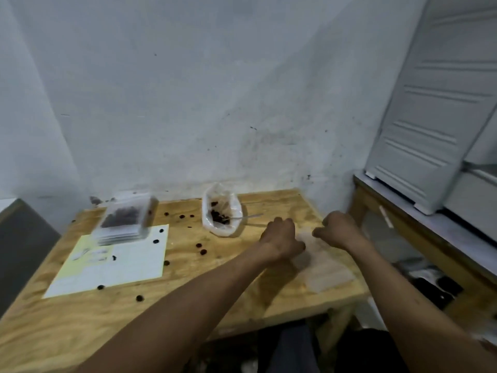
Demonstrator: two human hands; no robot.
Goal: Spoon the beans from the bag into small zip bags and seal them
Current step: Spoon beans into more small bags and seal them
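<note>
Pale, scuffed plaster wall [188,103] rises behind the plywood table [80,319] where I work. At the back of the table stands the open plastic bag [222,211] with a few dark beans [219,216] left inside and a spoon [248,216] resting in it, its handle sticking out to the right. Toward the back left, a stack of small zip bags [123,222] already filled with beans sits partly on a sheet of paper [113,262]. Loose beans lie scattered over the wood and the paper.

Both my arms reach out to the right side of the table. My left hand [281,236] and right hand [340,228] are curled, knuckles up, close together over a clear, empty-looking zip bag [320,262] that lies flat on the wood. The fingers of each grip are drawn in narrow at the bag's far edge; the picture is too blurred for me to tell whether they actually pinch the plastic. To the right, a white ribbed appliance [435,103] sits on a neighbouring bench [403,227].
</note>
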